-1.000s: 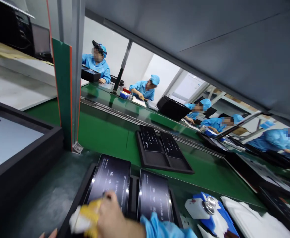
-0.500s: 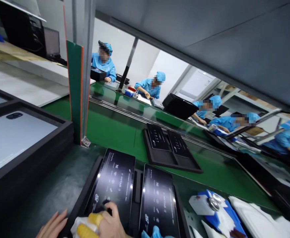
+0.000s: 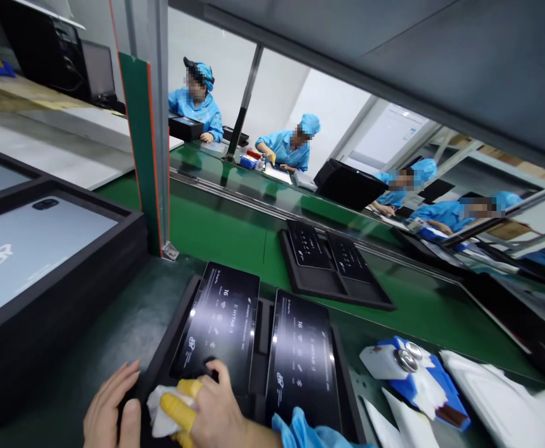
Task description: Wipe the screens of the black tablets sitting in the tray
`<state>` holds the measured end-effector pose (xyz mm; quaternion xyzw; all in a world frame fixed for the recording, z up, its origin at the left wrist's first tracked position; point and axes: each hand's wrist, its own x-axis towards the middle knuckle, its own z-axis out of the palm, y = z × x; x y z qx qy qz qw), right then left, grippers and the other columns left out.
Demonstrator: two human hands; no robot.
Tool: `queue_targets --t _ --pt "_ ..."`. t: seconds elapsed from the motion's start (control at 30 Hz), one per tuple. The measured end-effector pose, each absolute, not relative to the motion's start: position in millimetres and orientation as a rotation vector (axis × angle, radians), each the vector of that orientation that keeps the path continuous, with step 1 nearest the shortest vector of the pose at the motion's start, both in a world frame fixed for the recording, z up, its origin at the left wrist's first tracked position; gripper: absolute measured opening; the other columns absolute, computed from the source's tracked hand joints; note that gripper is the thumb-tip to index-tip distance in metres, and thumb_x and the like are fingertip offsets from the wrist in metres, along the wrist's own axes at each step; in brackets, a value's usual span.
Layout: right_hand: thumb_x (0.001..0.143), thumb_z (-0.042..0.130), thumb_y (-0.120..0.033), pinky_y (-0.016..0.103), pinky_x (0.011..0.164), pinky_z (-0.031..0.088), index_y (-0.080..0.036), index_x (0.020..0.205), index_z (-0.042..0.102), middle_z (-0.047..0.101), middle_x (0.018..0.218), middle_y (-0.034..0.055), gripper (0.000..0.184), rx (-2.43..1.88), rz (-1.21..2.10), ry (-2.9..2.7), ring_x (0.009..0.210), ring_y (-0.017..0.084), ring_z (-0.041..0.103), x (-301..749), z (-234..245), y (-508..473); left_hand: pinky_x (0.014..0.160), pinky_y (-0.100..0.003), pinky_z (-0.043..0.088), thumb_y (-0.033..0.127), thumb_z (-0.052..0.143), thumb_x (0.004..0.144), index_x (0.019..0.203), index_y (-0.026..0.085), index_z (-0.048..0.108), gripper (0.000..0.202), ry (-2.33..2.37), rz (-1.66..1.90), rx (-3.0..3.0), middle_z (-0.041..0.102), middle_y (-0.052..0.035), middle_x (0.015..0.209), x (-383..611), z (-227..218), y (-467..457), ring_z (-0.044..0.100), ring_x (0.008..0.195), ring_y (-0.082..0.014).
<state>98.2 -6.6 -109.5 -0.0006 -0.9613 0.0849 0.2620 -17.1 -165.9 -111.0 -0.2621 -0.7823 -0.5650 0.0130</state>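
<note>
A black tray [image 3: 165, 354] in front of me holds two dark tablets side by side, the left tablet [image 3: 219, 323] and the right tablet [image 3: 303, 354]. My right hand [image 3: 211, 414], with yellow finger cots and a blue sleeve, is closed on a white cloth [image 3: 163, 414] at the near edge of the left tablet. My left hand [image 3: 111, 414] rests on the tray's near left corner, fingers curled over its edge.
A stack of black trays with silver tablets [image 3: 30, 249] stands at my left. On the green belt lies another tray of tablets [image 3: 331, 267]. A blue and white dispenser [image 3: 407, 367] and white cloths [image 3: 501, 398] lie at right. Several workers in blue sit across the line.
The view has dropped and both hands show more fully. My left hand has come onto the tray's corner; my right hand with the cloth stays at the left tablet's near edge.
</note>
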Motion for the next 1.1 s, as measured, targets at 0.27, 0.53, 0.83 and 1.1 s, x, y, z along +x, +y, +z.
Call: queue_targets --t 0.27,0.53,0.83,1.1 --pt "0.083 0.069 -0.032 0.054 0.100 0.033 -0.024 0.140 0.053 0.071 0.112 0.0105 0.060 -0.323 0.168 -2.756 0.094 0.026 0.063 85 -80 22 0.112 -0.047 0.035 0.039 0.045 0.099 0.123 0.025 0.057 0.030 -2.441 -1.624 -0.969 0.057 -0.0088 0.136 -27 -127 -174 0.051 0.129 -0.0251" --pt "0.084 0.067 -0.031 0.052 0.099 0.034 -0.022 0.141 0.052 0.069 0.116 0.0119 0.060 -0.302 0.195 -2.780 0.095 0.026 0.062 85 -85 8 0.109 -0.039 0.036 0.035 0.045 0.099 0.123 0.024 0.057 0.029 -2.357 -1.597 -0.995 0.060 -0.0081 0.131 -25 -117 -171 0.055 0.124 -0.0212" --pt "0.085 0.066 -0.029 0.051 0.097 0.035 -0.021 0.139 0.054 0.069 0.112 0.0122 0.056 -0.251 0.114 -2.751 0.089 0.025 0.062 86 -83 0 0.110 -0.035 0.035 0.034 0.045 0.099 0.121 0.024 0.057 0.027 -2.375 -1.578 -1.016 0.059 -0.0068 0.132 -24 -117 -170 0.054 0.125 -0.0190" --pt "0.084 0.066 -0.031 0.052 0.099 0.034 -0.023 0.142 0.052 0.070 0.112 0.0099 0.061 -0.193 0.203 -2.788 0.091 0.026 0.063 86 -82 4 0.108 -0.041 0.036 0.035 0.045 0.099 0.119 0.025 0.059 0.027 -2.393 -1.589 -1.002 0.061 -0.0075 0.128 -25 -120 -169 0.055 0.121 -0.0211"
